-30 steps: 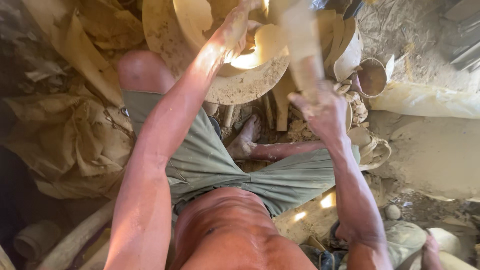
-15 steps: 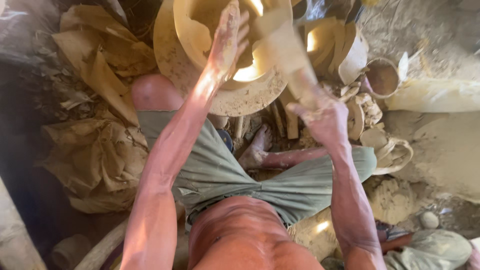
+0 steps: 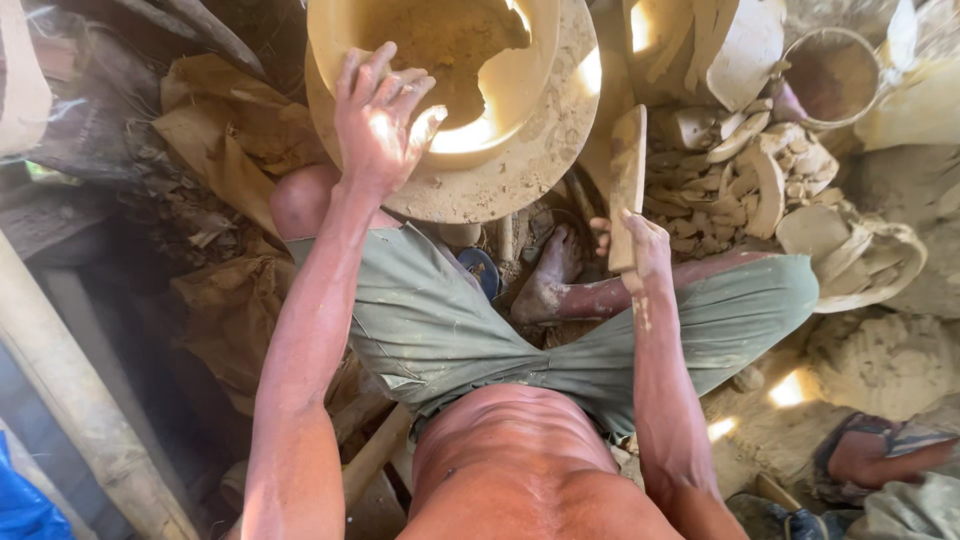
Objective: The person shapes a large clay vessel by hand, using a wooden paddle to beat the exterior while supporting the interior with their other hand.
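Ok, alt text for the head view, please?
The left hand rests on the rim of a clay pot on a round wheel. The right hand holds a flat wooden paddle upright beside it.

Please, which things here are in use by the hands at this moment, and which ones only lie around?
In use:
- clay pot, left hand on its rim
- round wheel disc under the pot
- flat wooden paddle, gripped by right hand

Lying about:
- heap of broken clay pieces
- small bucket
- crumpled brown sheets

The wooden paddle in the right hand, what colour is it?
The wooden paddle in the right hand is pale tan, dusted with clay, in the head view.
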